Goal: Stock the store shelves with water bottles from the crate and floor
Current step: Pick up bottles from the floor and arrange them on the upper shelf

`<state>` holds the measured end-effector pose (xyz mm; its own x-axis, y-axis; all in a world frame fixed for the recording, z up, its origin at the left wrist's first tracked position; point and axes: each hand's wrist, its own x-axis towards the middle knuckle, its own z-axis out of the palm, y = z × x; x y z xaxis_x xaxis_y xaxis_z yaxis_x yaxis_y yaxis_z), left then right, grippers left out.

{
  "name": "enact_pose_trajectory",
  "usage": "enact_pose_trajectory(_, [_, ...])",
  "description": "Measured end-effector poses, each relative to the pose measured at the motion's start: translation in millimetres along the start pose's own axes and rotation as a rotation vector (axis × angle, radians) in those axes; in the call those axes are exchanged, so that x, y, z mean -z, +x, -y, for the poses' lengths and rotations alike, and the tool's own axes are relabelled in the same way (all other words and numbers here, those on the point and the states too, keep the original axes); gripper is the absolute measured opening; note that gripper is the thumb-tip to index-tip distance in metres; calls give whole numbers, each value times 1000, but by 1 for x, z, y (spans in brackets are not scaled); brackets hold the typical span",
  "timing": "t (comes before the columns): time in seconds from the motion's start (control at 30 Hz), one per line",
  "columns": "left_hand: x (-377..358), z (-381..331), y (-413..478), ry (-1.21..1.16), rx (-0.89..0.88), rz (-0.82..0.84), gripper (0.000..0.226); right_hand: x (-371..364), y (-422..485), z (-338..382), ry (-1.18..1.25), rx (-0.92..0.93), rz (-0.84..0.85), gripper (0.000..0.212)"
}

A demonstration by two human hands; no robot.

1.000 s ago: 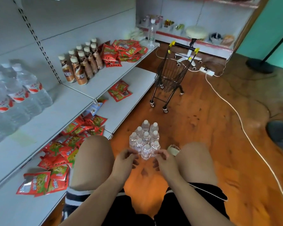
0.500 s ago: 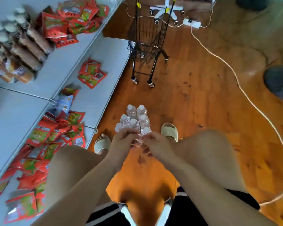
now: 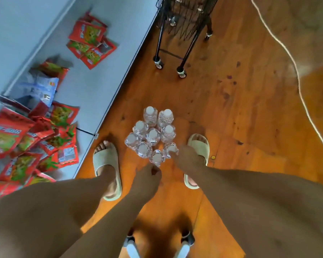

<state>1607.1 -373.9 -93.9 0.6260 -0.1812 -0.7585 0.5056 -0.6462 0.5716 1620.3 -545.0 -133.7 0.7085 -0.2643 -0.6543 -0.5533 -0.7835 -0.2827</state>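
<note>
Both hands down at the bottles [image 3: 151, 135] clustered on the floor [image 3: 222, 112] | left hand [image 3: 147, 174] apparently pinching one, right hand [image 3: 183, 157] grip unclear | ready for lifting

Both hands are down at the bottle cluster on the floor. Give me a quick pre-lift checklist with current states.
1. Water bottles upright, caps on: ok.
2. Left hand at the nearest bottle: ok; grip closed: cannot tell.
3. Right hand touching a front bottle: ok; grip: cannot tell.
4. Slippers clear of the cluster: ok.
5. Bottom shelf has bare space among the snack packets: ok.
6. Cart clear of the bottles: ok.
</note>
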Motion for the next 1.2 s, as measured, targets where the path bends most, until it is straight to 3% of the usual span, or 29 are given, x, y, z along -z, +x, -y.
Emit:
enact_pose_trajectory(0.1, [1,-1,9,22,-14,6,11,-13,5,19,-182,23,-2,55])
enact_pose_trajectory(0.2, [7,-4,15,-41,13,-22,14,-65,87,-38,-157,25,-108,54])
enact_pose_trajectory(0.27, [10,-9,14,-77,31,-44,14,-72,119,-66,-37,-83,-4,55])
enact_pose_trajectory(0.33, [12,-14,12,-83,31,-52,13,-43,85,-52,-60,9,16,38])
enact_pose_trajectory(0.43, [15,-20,4,-73,-17,-43,10,18,-13,-3,28,33,-123,44])
enact_pose_trajectory(0.53, [16,-22,-11,-37,-96,-22,12,50,-35,-6,80,64,-210,49])
enact_pose_trajectory(0.6, [17,-21,-31,-21,-166,16,27,82,-50,-1,160,124,-255,49])
enact_pose_trajectory(0.7, [15,-20,-68,5,-302,104,79,128,-98,9,257,215,-248,53])
enact_pose_trajectory(0.77, [16,-25,-96,-1,-367,159,97,149,-127,12,339,241,-210,56])
enact_pose_trajectory(0.93, [35,-40,-162,54,-440,100,74,165,-205,26,780,159,-224,59])
enact_pose_trajectory(1.07, [50,-27,-212,-68,-424,77,64,113,-248,37,1287,135,-234,48])
enact_pose_trajectory(1.13, [50,-12,-234,-206,-399,74,48,71,-267,43,1366,116,-107,42])
enact_pose_trajectory(1.2, [48,10,-259,-308,-363,4,44,29,-286,48,1272,171,50,38])
